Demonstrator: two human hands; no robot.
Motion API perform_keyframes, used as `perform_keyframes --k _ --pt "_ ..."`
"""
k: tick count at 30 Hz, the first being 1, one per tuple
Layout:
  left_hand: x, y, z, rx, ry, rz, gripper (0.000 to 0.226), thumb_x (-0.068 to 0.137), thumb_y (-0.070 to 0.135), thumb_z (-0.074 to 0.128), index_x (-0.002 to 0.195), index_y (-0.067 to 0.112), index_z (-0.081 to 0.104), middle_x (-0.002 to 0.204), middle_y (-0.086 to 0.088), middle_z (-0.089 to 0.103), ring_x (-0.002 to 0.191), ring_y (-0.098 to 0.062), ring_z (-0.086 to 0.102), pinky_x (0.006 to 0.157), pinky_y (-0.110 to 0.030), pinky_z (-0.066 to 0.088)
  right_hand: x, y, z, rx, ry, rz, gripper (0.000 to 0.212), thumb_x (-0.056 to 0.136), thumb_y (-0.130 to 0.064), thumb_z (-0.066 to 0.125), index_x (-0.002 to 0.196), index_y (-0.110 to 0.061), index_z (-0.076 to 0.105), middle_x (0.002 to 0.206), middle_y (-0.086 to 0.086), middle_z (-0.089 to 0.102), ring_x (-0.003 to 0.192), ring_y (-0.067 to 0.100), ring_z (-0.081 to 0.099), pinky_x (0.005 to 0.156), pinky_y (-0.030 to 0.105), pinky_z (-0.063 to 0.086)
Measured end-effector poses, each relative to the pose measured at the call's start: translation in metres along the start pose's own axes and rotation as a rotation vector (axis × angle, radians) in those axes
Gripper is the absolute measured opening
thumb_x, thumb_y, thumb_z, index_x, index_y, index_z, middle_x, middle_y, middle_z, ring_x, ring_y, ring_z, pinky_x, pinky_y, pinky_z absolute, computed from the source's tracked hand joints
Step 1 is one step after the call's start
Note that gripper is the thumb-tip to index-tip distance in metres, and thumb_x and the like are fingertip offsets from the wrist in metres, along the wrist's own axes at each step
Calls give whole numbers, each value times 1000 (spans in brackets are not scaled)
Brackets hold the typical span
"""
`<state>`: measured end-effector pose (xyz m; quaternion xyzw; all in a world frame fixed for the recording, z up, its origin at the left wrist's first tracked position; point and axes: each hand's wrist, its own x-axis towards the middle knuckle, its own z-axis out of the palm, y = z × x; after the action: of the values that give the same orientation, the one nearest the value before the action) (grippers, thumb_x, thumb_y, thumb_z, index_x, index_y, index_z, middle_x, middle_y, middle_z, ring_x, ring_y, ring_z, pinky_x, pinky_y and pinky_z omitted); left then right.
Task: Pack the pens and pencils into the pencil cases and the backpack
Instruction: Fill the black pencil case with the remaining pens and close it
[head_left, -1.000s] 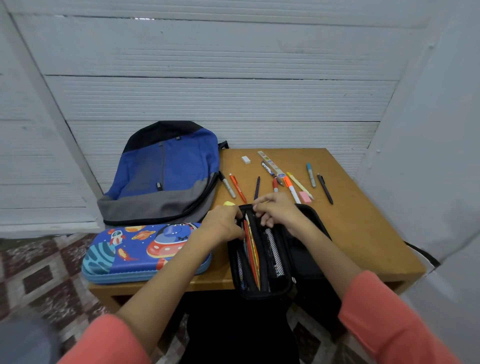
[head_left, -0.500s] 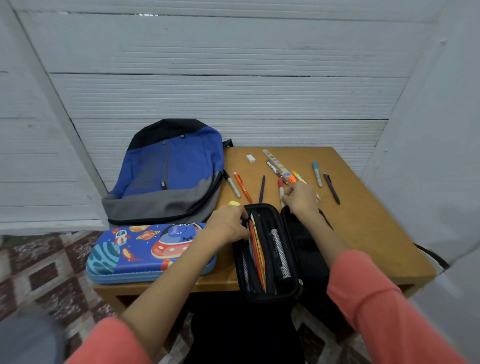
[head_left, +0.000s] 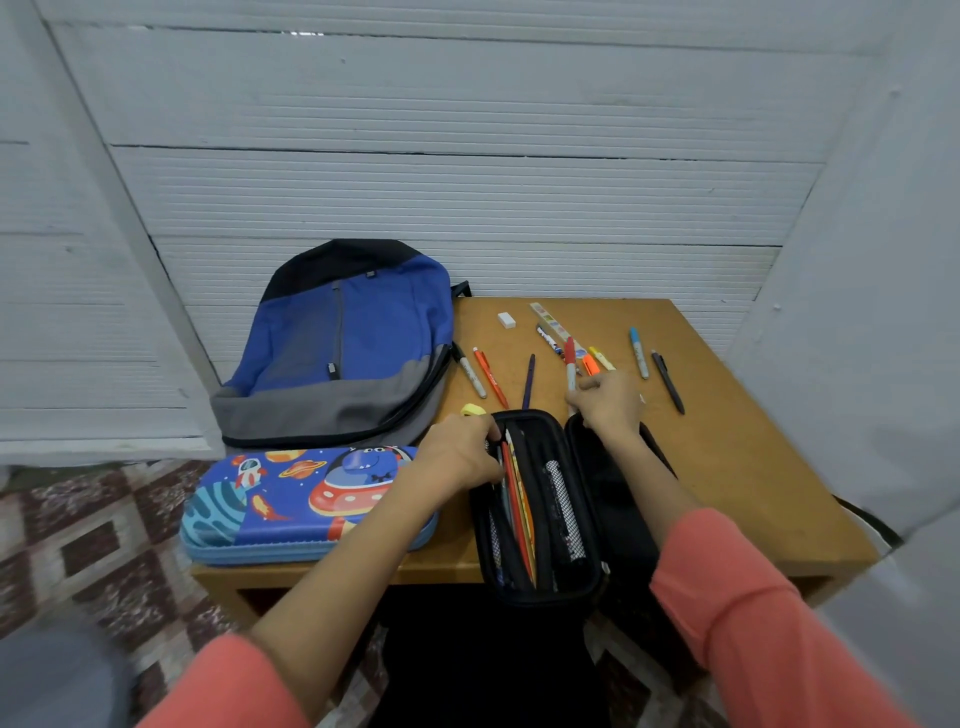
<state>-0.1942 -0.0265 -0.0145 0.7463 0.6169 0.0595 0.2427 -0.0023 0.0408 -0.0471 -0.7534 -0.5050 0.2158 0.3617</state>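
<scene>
Right grip (head_left: 608, 402) pinches the red marker (head_left: 570, 358), left grip (head_left: 462, 452) clasps the open black pencil case (head_left: 545, 590), a few pencils (head_left: 517, 499) inside, and many pens (head_left: 638, 353) beyond both grips wait unpacked.

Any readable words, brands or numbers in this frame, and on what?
No text is readable.
Backpack: small tag, too small to read.
Red-capped marker: barrel print blurred.
Blue-capped marker: barrel print blurred.
Ruler: coloured marks, blurred.
Blue pencil case: pictures only.
Black pencil case: none seen.

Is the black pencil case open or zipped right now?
Open: the black pencil case lies spread, pencils showing inside, left hand holding its edge.
</scene>
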Motion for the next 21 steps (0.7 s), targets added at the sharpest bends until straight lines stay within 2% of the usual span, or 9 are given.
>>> perform_keyframes --k 3,6,8,12,15,18,21 --pt "-1 0 0 10 -1 -1 50 83 24 70 130 22 53 112 -4 61 102 -20 60 82 -29 49 -3 -3 -7 336 -78 134 12 85 -8 68 89 4 71 66 13 66 49 17 55 54 27 51" --pt "-2 0 1 27 11 -4 51 83 24 70 130 22 52 113 -4 61 102 -20 59 81 -28 49 -15 -14 -14 572 -157 131 12 88 -5 65 95 5 66 76 18 68 52 17 60 54 22 55" --pt "-2 1 2 33 13 -9 51 83 25 70 131 23 52 114 -4 61 102 -20 59 78 -27 47 -26 -24 -21 629 -292 105 15 89 -2 63 100 8 61 80 23 67 53 19 63 54 23 57" --pt "-2 2 1 59 24 -19 50 83 26 69 130 23 53 115 -4 60 104 -19 58 74 -25 43 -60 -39 -33 470 -644 109 25 87 5 62 109 1 51 74 24 69 54 23 67 56 28 60" --pt "-3 3 0 73 29 -19 49 83 27 69 129 21 53 113 -4 61 100 -18 58 72 -24 42 -83 -45 -38 278 -823 75 39 84 8 64 116 -4 45 83 29 70 58 27 69 58 31 60" --pt "-4 5 0 78 35 -17 47 83 26 68 127 18 54 113 -6 62 100 -21 59 74 -27 45 -99 -48 -38 77 -878 37 57 82 8 66 127 -12 37 85 27 70 58 26 69 58 31 60" --pt "-4 5 -1 64 37 -25 45 83 25 67 125 16 54 112 -7 62 100 -22 60 78 -28 47 -111 -49 -37 -87 -867 -66 59 81 4 69 129 -11 36 79 20 70 53 21 67 56 30 59"
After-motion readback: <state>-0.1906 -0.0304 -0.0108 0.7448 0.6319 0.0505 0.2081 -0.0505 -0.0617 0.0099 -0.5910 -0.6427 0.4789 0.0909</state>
